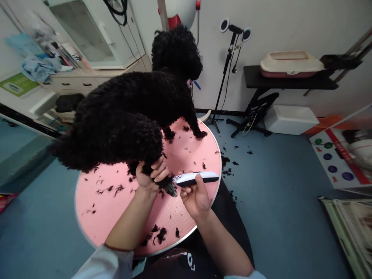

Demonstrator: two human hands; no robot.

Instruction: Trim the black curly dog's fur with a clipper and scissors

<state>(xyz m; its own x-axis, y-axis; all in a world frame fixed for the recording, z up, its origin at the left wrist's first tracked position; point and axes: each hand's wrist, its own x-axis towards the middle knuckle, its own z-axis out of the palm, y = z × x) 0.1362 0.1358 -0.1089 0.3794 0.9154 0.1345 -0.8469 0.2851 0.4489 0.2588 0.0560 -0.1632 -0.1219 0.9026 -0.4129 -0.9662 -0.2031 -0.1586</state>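
Note:
A black curly-haired dog (130, 112) stands on a round pink grooming table (186, 155), facing away from me. My left hand (151, 174) is closed round the dog's hind paw (170, 187), lifted off the tabletop. My right hand (196, 195) grips a white and dark hair clipper (196, 178) held level, its blade end touching the paw. Clumps of cut black fur (158, 234) lie scattered over the table.
More fur lies on the blue floor (276, 186) right of the table. Behind stand a light stand (225, 77), a black side table (287, 81) with a tray, a white box (290, 119), and a counter (72, 79) at left. Posters lean at far right.

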